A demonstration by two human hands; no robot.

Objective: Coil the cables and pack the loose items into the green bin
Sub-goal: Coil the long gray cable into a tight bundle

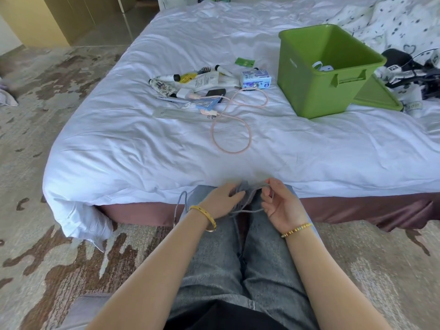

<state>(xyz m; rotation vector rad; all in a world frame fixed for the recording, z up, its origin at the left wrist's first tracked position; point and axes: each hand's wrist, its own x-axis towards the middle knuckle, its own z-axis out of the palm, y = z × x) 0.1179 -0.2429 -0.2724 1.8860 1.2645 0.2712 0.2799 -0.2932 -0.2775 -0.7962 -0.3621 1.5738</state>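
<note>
A bed (166,144) with a rumpled white sheet fills the view, and you sit at its foot in grey jeans. Your left hand (221,198) and right hand (279,203) work over your knees on a grey cable (247,206). The left grip is closed round a bunch of its strands; the right grip has curled fingers hooked through a loop. One cable end hangs off your left knee. On the bed, a pink cable (232,129) lies in loose loops just beside a pile of loose items (204,84). The green bin (326,67) stands upright to the right of them, with small objects inside.
</note>
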